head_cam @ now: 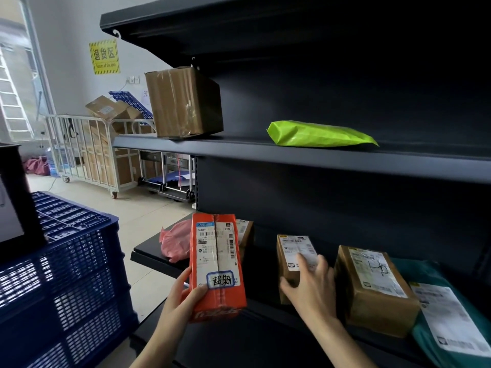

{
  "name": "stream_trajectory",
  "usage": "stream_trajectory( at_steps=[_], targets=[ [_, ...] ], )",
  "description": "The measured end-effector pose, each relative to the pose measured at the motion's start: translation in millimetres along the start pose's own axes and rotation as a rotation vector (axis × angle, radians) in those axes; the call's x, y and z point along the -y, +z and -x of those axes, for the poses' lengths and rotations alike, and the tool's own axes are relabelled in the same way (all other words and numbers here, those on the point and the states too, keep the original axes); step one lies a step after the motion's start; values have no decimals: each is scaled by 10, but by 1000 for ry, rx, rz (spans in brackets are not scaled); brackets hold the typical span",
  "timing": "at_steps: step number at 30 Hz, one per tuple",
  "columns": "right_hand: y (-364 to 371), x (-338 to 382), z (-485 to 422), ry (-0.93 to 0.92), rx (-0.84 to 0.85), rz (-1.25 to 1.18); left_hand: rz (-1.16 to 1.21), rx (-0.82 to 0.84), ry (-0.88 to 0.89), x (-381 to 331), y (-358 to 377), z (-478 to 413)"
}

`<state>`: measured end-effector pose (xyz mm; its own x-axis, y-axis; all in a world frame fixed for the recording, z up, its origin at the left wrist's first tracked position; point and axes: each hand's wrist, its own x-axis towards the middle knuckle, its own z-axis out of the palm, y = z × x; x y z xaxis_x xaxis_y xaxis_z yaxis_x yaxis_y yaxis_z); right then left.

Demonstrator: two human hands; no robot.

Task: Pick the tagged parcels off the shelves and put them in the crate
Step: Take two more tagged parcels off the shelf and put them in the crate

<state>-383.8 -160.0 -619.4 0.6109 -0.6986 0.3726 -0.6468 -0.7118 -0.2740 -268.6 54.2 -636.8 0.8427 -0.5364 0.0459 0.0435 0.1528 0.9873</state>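
Holding the orange tagged parcel (216,264) upright in the left grip (186,296), in front of the lower shelf (151,252). Clasping the small brown parcel (291,253) on that shelf with the right grip (310,285). Off left, blue crate (79,261); higher up, green bag (318,134).

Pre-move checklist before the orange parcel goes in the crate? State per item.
1. Left hand grips orange parcel: ok, thumb on its front, off the shelf.
2. Tag on orange parcel: ok, blue-bordered handwritten sticker in plain view.
3. Right hand holds small box: ok, fingers over the label, thumb on its side.
4. Tag on small box: cannot tell, the hand covers part of its top.
5. Crate opening free: cannot tell, a gridded top shows and a black box appears to sit there.
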Motion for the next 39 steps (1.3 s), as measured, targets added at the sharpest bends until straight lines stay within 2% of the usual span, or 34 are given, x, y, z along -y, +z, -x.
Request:
stream_trajectory(
  at_steps=[4,6,9,11,16,24,29,39],
  targets=[
    [20,24,1,32,4,78,14,-15,23,-15,-82,19],
    [20,63,4,3,-67,88,20,-36,27,-28,-156,25],
    [72,179,-19,-143,-208,-12,27,-75,37,-50,-294,37],
    [107,337,-27,-264,-242,-88,35,-108,34,-32,-390,27],
    [231,775,-215,-391,-60,-208,17,-146,31,10,-562,12],
    [556,1383,-724,-458,238,7,-15,-190,9,-28,-772,-14],
    [673,1394,-687,-511,147,64,-29,-202,-4,29,-819,-36],
    [614,825,-514,-487,15,145,6,-218,-22,119,-741,-140]
  ],
)
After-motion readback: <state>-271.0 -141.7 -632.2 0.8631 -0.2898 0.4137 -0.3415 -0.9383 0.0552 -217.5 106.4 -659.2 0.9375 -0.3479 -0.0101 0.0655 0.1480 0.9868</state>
